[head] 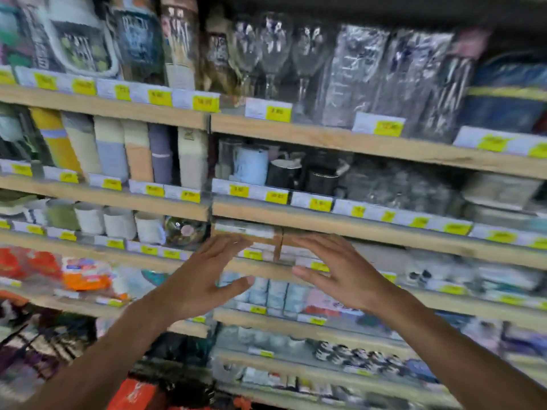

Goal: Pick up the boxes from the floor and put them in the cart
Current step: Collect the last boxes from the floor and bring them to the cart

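My left hand [204, 279] and my right hand [337, 273] are both raised in front of a shop shelf, palms facing each other with a gap between them. The fingers of both are spread and hold nothing. A brown cardboard box [251, 232] with a white label sits on a shelf just beyond my fingertips, partly hidden by them. No floor, no cart and no boxes on the floor are in view. The picture is blurred by motion.
Wooden shelves [355, 143] with yellow price tags fill the view. They carry wine glasses [275, 51], mugs [251, 165], folded towels [109, 149], white cups [118, 224] and wrapped goods. Orange packets [85, 275] lie at the left.
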{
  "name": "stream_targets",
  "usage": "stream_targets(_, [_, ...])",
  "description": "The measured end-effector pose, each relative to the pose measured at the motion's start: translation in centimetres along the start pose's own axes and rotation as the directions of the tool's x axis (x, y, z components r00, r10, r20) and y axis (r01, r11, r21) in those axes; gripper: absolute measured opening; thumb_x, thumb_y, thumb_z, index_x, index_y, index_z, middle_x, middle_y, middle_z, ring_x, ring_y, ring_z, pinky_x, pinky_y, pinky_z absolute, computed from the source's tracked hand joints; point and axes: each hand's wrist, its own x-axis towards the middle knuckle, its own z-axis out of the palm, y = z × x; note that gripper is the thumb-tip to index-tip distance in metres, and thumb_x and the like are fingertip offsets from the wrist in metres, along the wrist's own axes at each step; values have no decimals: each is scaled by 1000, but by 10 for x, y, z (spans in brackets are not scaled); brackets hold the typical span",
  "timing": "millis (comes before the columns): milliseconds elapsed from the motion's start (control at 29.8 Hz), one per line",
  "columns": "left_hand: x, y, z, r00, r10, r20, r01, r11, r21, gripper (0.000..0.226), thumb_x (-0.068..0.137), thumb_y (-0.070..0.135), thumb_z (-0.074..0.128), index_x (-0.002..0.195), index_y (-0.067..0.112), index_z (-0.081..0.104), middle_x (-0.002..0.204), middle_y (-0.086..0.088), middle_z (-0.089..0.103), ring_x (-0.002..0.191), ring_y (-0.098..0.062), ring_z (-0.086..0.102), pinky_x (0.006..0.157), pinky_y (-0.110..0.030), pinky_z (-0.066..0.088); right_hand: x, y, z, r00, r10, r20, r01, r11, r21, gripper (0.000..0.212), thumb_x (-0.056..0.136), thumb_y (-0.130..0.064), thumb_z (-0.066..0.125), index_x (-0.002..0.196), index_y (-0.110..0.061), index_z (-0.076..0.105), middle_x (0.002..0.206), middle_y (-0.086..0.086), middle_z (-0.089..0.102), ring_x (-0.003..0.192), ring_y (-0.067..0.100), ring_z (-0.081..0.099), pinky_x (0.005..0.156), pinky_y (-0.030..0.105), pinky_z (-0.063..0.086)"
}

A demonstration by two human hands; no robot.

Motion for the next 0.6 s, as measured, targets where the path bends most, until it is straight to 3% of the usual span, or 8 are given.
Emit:
stream_targets(101, [37, 50, 37, 994, 71, 85, -73, 997, 17, 78, 86, 82, 32, 155, 49, 17, 163, 28, 6, 150, 3, -1, 122, -31, 15, -60, 38, -26, 995, 100, -25, -100, 995, -13, 65, 97, -69, 37, 151, -33, 43, 152, -12, 45, 141, 10, 36, 116, 31, 27])
stream_targets(235, [84, 129, 89, 968, 206, 143, -216, 975, 55, 82, 85, 85, 27, 155, 43, 25, 161, 25, 15, 148, 4, 9, 122, -32, 20, -154, 87, -64, 966, 257, -32, -259, 964, -61, 73, 93, -77, 28, 153, -37, 38, 158, -15, 36, 145, 7, 27, 121, 34, 20])
stream_targets(403, [117, 229, 153, 919, 286, 272, -307, 951, 37, 83, 83, 88, 24, 155, 47, 19, 162, 25, 11, 148, 5, 3, 121, -26, 11, -267, 138, -111, 927, 375, -32, -376, 924, -74, 74, 92, -81, 24, 157, -44, 25, 163, -20, 24, 151, 5, 14, 124, 32, 11])
stream_targets(604, [146, 340, 221, 861, 360, 360, -382, 924, -10, 76, 87, 83, 28, 155, 51, 15, 160, 30, 4, 149, 4, -2, 123, -31, 11, -386, 172, -158, 860, 508, -52, -509, 860, -19, 67, 96, -70, 33, 157, -45, 22, 164, -21, 18, 150, 1, 12, 122, 31, 17])
